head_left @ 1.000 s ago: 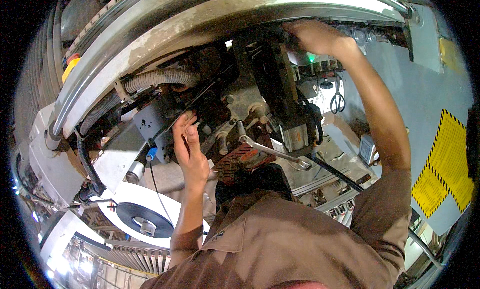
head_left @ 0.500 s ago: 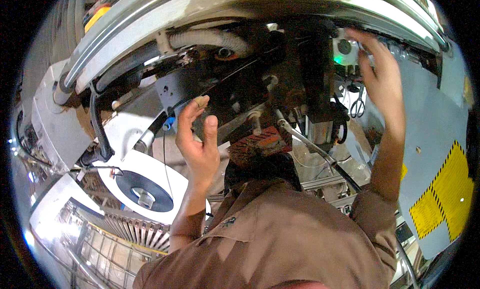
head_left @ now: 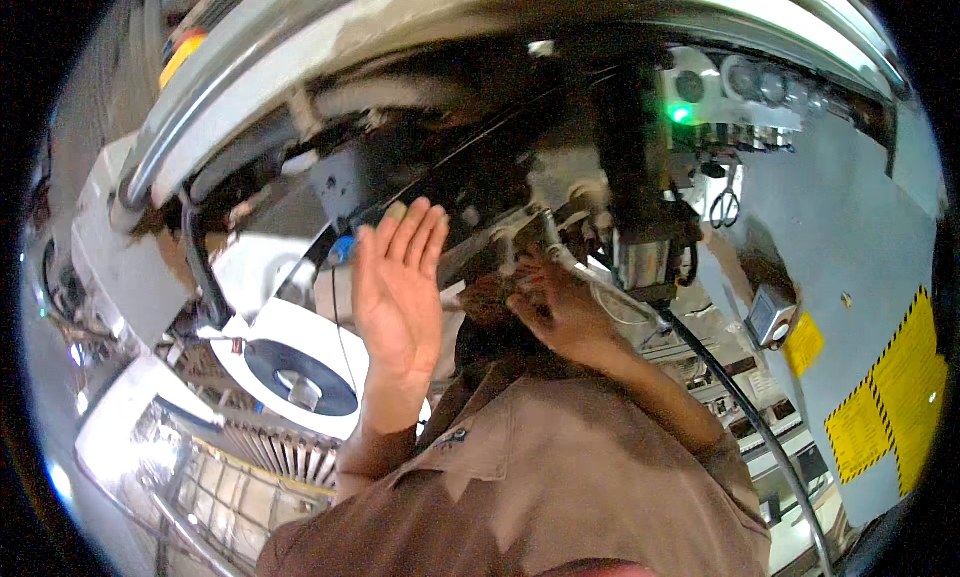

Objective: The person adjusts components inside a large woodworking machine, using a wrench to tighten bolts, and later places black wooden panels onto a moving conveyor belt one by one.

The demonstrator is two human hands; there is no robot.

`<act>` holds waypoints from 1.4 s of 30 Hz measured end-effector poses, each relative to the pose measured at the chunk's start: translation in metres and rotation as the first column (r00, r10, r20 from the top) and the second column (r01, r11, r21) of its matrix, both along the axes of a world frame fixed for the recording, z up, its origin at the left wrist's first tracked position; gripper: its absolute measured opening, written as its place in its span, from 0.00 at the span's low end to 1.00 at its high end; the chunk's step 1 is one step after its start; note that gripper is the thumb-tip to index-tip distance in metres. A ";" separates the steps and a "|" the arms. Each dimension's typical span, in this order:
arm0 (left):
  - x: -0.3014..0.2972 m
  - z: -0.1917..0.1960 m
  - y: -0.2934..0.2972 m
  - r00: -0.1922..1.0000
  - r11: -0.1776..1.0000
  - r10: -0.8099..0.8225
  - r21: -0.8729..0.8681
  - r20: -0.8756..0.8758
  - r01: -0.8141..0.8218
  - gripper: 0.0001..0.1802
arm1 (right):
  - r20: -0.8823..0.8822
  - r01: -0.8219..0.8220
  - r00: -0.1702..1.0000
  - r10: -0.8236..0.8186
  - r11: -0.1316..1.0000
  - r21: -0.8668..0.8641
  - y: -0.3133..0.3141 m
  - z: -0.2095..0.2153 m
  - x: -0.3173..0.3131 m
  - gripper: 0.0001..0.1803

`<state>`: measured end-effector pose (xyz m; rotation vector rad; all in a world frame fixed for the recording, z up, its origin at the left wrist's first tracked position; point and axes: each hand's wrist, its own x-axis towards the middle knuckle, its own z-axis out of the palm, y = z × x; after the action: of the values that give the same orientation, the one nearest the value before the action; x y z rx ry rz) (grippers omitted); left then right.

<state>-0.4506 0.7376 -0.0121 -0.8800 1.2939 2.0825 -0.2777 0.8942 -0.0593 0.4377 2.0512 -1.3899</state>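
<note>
My left hand [head_left: 402, 289] is raised palm up with the fingers stretched out, holding nothing. Close by it are a blue fitting [head_left: 343, 248] and a grey bracket [head_left: 338, 182] on the machine. My right hand [head_left: 562, 307] reaches in front of my chest under the dark middle of the machine. Its fingers look parted, somewhat blurred and in shadow, with no object visible in them. A metal pipe [head_left: 592, 265] runs just above it; I cannot tell whether the hand touches it.
A round green light [head_left: 681, 114] glows beside a row of round knobs [head_left: 770, 82]. Black-handled scissors [head_left: 725, 209] hang below. A white reel [head_left: 235, 362] with a dark centre stands at left. A black hose [head_left: 725, 372] crosses at right, near a grey panel [head_left: 850, 217] with yellow labels [head_left: 857, 442].
My right hand has come down and left from beside the green light to the middle, in front of my chest. My left hand has turned, its fingers now straighter and closer together.
</note>
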 end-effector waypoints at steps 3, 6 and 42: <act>-0.012 -0.020 0.002 0.992 0.993 0.058 0.095 0.112 -0.069 0.66 | 0.059 -0.050 0.997 0.049 0.998 0.027 -0.008 -0.009 -0.005 0.43; -0.021 -0.048 0.000 0.958 0.972 0.123 0.162 0.259 -0.169 0.73 | -0.238 -0.005 0.970 0.042 0.988 0.156 -0.036 -0.039 0.026 0.44; -0.013 -0.060 0.006 0.943 0.880 0.247 0.355 0.225 -0.315 0.56 | -0.269 -0.171 0.943 0.197 0.978 0.117 -0.012 -0.035 0.018 0.26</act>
<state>-0.4637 0.7436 -0.0722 -1.0865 0.6549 2.3122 -0.2596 0.8823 -0.0939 0.0844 2.3239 -1.3067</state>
